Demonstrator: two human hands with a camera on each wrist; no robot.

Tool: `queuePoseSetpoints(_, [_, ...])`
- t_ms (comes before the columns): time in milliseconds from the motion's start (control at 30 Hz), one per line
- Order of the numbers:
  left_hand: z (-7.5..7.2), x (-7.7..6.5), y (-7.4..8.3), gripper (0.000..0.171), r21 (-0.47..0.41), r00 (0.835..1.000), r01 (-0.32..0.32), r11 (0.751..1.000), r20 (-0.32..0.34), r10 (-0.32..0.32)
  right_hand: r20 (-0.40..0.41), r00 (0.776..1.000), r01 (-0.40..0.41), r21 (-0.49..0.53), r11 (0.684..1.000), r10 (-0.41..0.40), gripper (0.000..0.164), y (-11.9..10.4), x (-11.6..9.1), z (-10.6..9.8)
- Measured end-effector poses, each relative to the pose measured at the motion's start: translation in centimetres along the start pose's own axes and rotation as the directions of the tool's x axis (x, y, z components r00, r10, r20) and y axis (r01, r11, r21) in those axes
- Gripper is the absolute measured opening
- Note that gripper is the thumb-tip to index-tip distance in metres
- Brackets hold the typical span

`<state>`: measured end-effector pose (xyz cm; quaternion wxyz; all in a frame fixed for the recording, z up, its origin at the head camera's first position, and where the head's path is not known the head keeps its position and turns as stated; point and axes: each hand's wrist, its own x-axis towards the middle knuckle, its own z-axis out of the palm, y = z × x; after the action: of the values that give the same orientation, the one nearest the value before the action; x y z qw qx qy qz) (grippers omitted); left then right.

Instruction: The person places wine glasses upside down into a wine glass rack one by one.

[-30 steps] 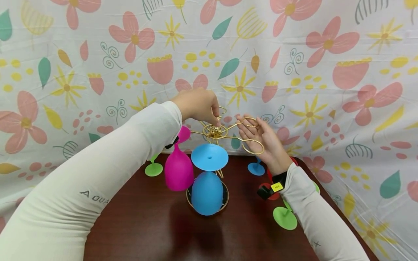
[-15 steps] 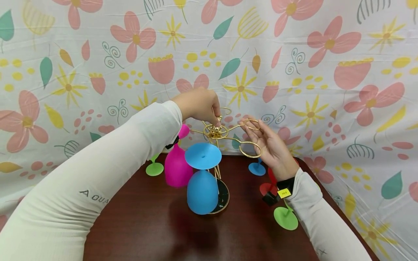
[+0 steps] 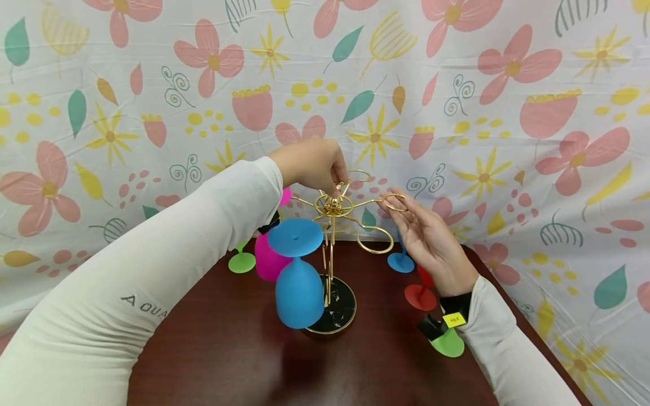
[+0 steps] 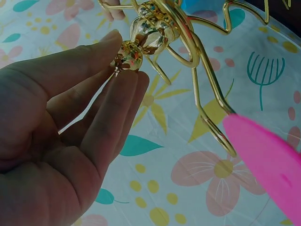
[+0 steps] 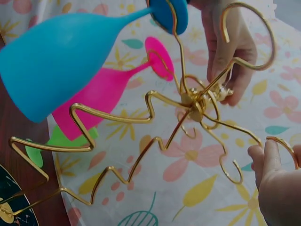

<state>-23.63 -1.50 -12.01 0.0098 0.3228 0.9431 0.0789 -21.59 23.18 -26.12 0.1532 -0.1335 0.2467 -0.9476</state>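
Observation:
My left hand (image 3: pixel 317 163) pinches the gold knob (image 4: pixel 129 57) at the top of a gold wire goblet rack (image 3: pixel 333 213), fingertips and thumb around it. A blue goblet (image 3: pixel 299 293) hangs upside down by its foot at the rack's front left. Behind it a pink goblet (image 3: pixel 266 260) hangs likewise, partly hidden by the blue one and my left sleeve. My right hand (image 3: pixel 431 242), palm turned inward and fingers nearly straight, touches a bare hook of the rack on the right. Another bare hook (image 3: pixel 376 252) curves in front of it. The round black base (image 3: pixel 344 307) stands on the table.
On the dark wooden table (image 3: pixel 213 349), a green goblet (image 3: pixel 241 263) stands at back left. To the right stand a blue goblet (image 3: pixel 400 263), a red goblet (image 3: pixel 420 298) and a green goblet (image 3: pixel 449 343), partly behind my right arm. A flower-printed cloth (image 3: pixel 315 67) hangs behind.
The rack has turned clockwise as seen from above: the blue goblet swung left, the pink one further back, and the right hooks came forward. My right hand shifted slightly right; my left kept its pinch.

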Motion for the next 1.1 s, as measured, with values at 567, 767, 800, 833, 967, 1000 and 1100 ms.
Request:
queuePoseSetpoints(567, [-0.1, -0.1, -0.4, 0.028, -0.023, 1.000, -0.010, 1.000, 0.008, 0.010, 0.096, 0.995, 0.018, -0.046, 0.999, -0.014, 0.070, 1.0, -2.8, 1.0])
queuePoseSetpoints(767, [0.1, -0.1, -0.4, 0.026, -0.017, 1.000, -0.008, 1.000, -0.001, 0.008, 0.117, 0.993, 0.036, -0.071, 0.997, -0.028, 0.071, 1.4, -3.4, 1.1])
queuePoseSetpoints(800, [0.1, -0.1, -0.4, 0.026, -0.016, 1.000, -0.008, 1.000, -0.002, 0.008, 0.121, 0.992, 0.038, -0.076, 0.996, -0.029, 0.072, 1.5, -3.5, 1.1])
queuePoseSetpoints(833, [0.1, -0.1, -0.4, 0.026, -0.016, 1.000, -0.008, 1.000, -0.003, 0.008, 0.124, 0.992, 0.038, -0.078, 0.996, -0.028, 0.072, 1.6, -3.6, 1.2])
queuePoseSetpoints(967, [0.1, 0.0, -0.5, 0.026, -0.017, 1.000, -0.010, 1.000, -0.002, 0.010, 0.147, 0.989, 0.034, -0.068, 0.997, -0.024, 0.072, 1.9, -4.0, 1.3])
queuePoseSetpoints(1000, [0.1, 0.0, -0.5, 0.026, -0.016, 1.000, -0.012, 1.000, -0.003, 0.012, 0.153, 0.988, 0.034, -0.064, 0.997, -0.024, 0.072, 2.0, -4.1, 1.4])
queuePoseSetpoints(1100, [0.1, -0.1, -0.5, 0.028, -0.023, 1.000, -0.020, 1.000, -0.006, 0.020, 0.164, 0.986, 0.039, -0.049, 0.998, -0.031, 0.071, 2.2, -4.4, 1.6])
